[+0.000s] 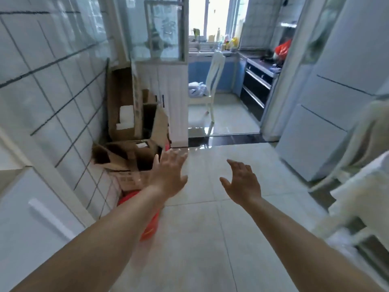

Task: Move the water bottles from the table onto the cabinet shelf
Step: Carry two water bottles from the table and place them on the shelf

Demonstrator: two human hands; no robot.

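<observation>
1. Both my hands are empty: my left hand (168, 173) and my right hand (242, 182) reach out over the floor, fingers spread and relaxed, grasping nothing
2. No water bottle shows anywhere near me, so I cannot say where the ones I must move are; a few small bottles stand blurred on the far window sill at 12 o'clock, too far off to identify
3. How far along I am is hard to judge: with nothing carried, I guess I am between trips or just starting, and any bottles left have yet to be picked up
4. A white cabinet (27, 207) with a bar handle sits at 9 o'clock; its shelf is not in view
5. At 3 o'clock a blurred white chair (357, 197) stands at the frame's edge; any worktop lies out of sight
6. The floor (210, 239) is pale glossy tile
7. Cardboard boxes (130, 148) pile against the tiled wall at 11 o'clock, with a red basin (147, 228) below them under my left forearm
8. Beyond a doorway at 12 o'clock is a kitchen with another chair (212, 85) and an oven (256, 89); a fridge (328, 106) stands at 2 o'clock
</observation>
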